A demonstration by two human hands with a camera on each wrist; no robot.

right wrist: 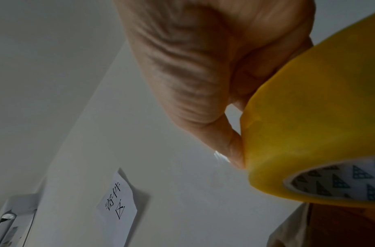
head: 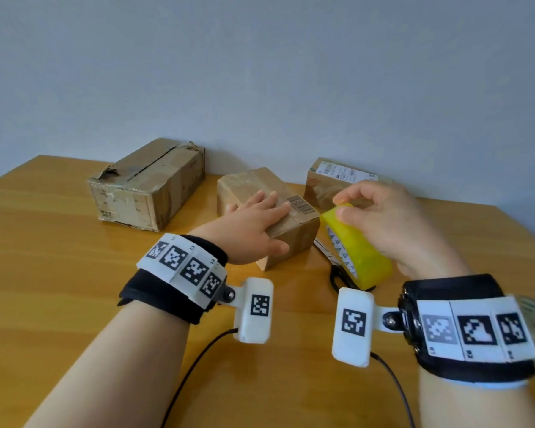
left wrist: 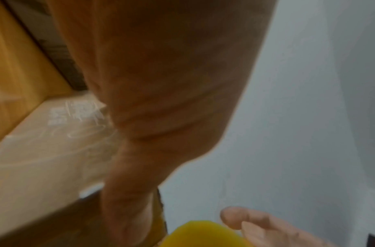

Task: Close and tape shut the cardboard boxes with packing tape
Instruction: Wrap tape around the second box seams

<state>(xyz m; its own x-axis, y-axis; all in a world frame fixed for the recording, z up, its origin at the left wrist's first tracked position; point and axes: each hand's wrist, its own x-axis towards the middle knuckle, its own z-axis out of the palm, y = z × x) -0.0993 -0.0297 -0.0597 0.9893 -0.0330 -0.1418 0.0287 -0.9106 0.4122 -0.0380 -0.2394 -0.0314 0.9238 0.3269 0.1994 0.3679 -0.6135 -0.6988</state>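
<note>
A small brown cardboard box (head: 294, 233) with a barcode label lies in the middle of the wooden table (head: 59, 273). My left hand (head: 257, 216) lies flat on its top, fingers straight, thumb down its near side. In the left wrist view the left hand (left wrist: 161, 100) covers that box (left wrist: 44, 150). Just right of the box, my right hand (head: 383, 220) grips a yellow roll of packing tape (head: 357, 251), fingertips pinching at the roll's top edge. The right wrist view shows the fingers (right wrist: 231, 147) curled against the tape roll (right wrist: 309, 117).
A larger worn box (head: 149, 186) lies at the back left, its top flaps down. A third box (head: 328, 180) with a white label stands behind the tape. Scissors (head: 332, 264) lie on the table under the roll. A paper note (right wrist: 118, 197) hangs on the wall.
</note>
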